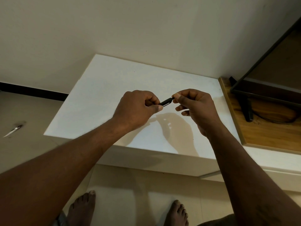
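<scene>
- A slim black plastic pen with a silver clip spans the gap between both grips, above the white counter.
- The left hand curls its grip round the barrel; the right hand pinches the cap end, thumb against forefinger.
- Likely light, stiff and smooth: pinch firmly close to the joint.
- The barrel inside the left grip is hidden; how the cap is seated is unclear.
</scene>
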The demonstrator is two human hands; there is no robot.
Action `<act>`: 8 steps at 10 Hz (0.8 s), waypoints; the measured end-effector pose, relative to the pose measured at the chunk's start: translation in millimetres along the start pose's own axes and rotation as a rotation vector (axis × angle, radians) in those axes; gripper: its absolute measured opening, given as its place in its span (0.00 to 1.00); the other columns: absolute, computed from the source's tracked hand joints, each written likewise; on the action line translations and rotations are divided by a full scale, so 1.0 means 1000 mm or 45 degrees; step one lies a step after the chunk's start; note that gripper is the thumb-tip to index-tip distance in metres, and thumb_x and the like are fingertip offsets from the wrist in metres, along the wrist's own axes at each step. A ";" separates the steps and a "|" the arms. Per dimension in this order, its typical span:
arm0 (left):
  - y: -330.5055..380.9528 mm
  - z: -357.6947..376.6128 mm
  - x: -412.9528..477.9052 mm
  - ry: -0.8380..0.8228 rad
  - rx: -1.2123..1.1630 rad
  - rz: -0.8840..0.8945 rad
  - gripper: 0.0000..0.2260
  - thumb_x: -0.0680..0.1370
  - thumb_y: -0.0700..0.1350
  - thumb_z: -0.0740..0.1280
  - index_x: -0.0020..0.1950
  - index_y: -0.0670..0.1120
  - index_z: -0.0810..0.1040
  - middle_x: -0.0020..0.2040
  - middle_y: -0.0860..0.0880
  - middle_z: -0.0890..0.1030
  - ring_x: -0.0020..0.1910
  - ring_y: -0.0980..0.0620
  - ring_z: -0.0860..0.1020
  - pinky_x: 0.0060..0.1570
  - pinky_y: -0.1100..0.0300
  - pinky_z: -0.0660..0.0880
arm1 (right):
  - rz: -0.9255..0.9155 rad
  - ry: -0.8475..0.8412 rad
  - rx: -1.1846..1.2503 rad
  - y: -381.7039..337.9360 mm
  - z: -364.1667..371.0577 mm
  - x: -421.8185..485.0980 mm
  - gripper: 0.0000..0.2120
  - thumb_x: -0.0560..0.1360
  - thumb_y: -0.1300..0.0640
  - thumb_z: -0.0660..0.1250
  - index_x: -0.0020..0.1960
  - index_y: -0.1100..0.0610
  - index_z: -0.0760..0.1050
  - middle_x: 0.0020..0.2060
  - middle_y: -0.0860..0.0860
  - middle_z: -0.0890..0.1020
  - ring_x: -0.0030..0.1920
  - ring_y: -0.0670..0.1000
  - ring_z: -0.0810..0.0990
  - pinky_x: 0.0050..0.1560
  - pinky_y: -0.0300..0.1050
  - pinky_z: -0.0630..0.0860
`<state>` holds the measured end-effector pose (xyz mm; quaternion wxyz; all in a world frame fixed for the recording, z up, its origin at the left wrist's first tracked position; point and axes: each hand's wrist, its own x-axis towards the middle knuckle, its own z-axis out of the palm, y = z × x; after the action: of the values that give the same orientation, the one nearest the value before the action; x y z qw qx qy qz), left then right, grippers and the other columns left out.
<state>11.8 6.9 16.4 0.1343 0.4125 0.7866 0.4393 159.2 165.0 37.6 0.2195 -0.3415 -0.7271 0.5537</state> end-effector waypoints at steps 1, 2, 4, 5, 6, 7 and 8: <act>0.000 0.000 0.000 0.001 -0.003 -0.006 0.03 0.75 0.53 0.76 0.45 0.56 0.86 0.37 0.59 0.84 0.40 0.62 0.81 0.37 0.69 0.69 | 0.005 -0.002 0.003 -0.001 0.000 -0.001 0.06 0.80 0.54 0.74 0.51 0.56 0.86 0.44 0.51 0.89 0.40 0.48 0.85 0.39 0.41 0.76; 0.000 0.000 0.000 0.001 -0.003 -0.010 0.03 0.75 0.53 0.76 0.45 0.55 0.86 0.37 0.58 0.84 0.40 0.61 0.82 0.38 0.66 0.70 | 0.009 -0.005 0.009 -0.001 0.001 -0.001 0.05 0.80 0.54 0.73 0.50 0.55 0.86 0.43 0.50 0.89 0.40 0.48 0.85 0.40 0.42 0.77; 0.001 0.000 -0.001 0.010 -0.002 -0.011 0.04 0.75 0.53 0.76 0.45 0.54 0.87 0.38 0.57 0.85 0.42 0.59 0.82 0.41 0.63 0.75 | 0.013 -0.012 0.022 -0.002 0.002 -0.002 0.05 0.80 0.54 0.73 0.50 0.55 0.86 0.43 0.50 0.89 0.40 0.48 0.85 0.41 0.42 0.77; 0.002 0.000 -0.001 0.016 0.000 -0.006 0.04 0.75 0.53 0.76 0.46 0.54 0.87 0.38 0.57 0.85 0.41 0.59 0.82 0.41 0.64 0.74 | 0.017 -0.018 0.020 -0.001 0.003 -0.003 0.05 0.80 0.54 0.73 0.49 0.54 0.86 0.43 0.50 0.89 0.41 0.48 0.85 0.42 0.44 0.77; 0.002 0.000 -0.001 0.019 0.005 -0.003 0.04 0.75 0.53 0.76 0.46 0.54 0.87 0.38 0.56 0.85 0.42 0.58 0.83 0.41 0.63 0.75 | 0.016 -0.025 0.016 -0.001 0.003 -0.003 0.05 0.80 0.54 0.73 0.49 0.54 0.86 0.43 0.49 0.89 0.41 0.48 0.85 0.43 0.44 0.77; 0.003 0.000 0.000 0.025 -0.001 -0.006 0.04 0.75 0.53 0.76 0.46 0.54 0.87 0.38 0.57 0.85 0.41 0.58 0.83 0.41 0.62 0.75 | 0.015 -0.025 0.017 -0.001 0.003 -0.003 0.05 0.81 0.54 0.73 0.49 0.55 0.86 0.43 0.49 0.89 0.41 0.49 0.85 0.43 0.44 0.77; 0.003 0.000 0.000 0.026 -0.002 -0.007 0.04 0.75 0.53 0.76 0.46 0.54 0.87 0.38 0.57 0.85 0.41 0.58 0.82 0.41 0.63 0.75 | 0.014 -0.023 0.014 -0.002 0.002 -0.003 0.05 0.81 0.54 0.73 0.49 0.55 0.86 0.43 0.49 0.89 0.41 0.49 0.85 0.43 0.45 0.77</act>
<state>13.6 7.6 18.6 0.1279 0.4058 0.7888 0.4436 158.9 161.3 38.5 0.2115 -0.3393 -0.7241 0.5619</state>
